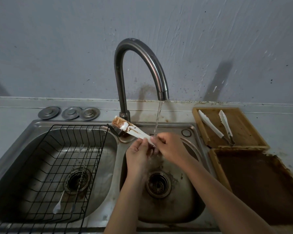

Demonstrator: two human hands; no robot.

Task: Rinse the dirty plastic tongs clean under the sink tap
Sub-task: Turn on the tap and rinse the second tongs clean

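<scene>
The white plastic tongs (pixel 132 130), smeared with brown residue, are held over the right-hand basin of the stainless steel double sink (pixel 191 130), tips angled up toward ten o'clock. The handle end is pinched by the left hand (pixel 139 152) and rubbed by the right hand (pixel 169 146), both closed on it directly beneath the stream from the curved dark metal tap (pixel 139 65). This placement is judged to let runoff fall toward the drain; the soiled tips lie clear of the water and remain unrinsed. At three o'clock, a second pair of white tongs (pixel 216 125) is seen resting in a wooden tray (pixel 197 119).
</scene>
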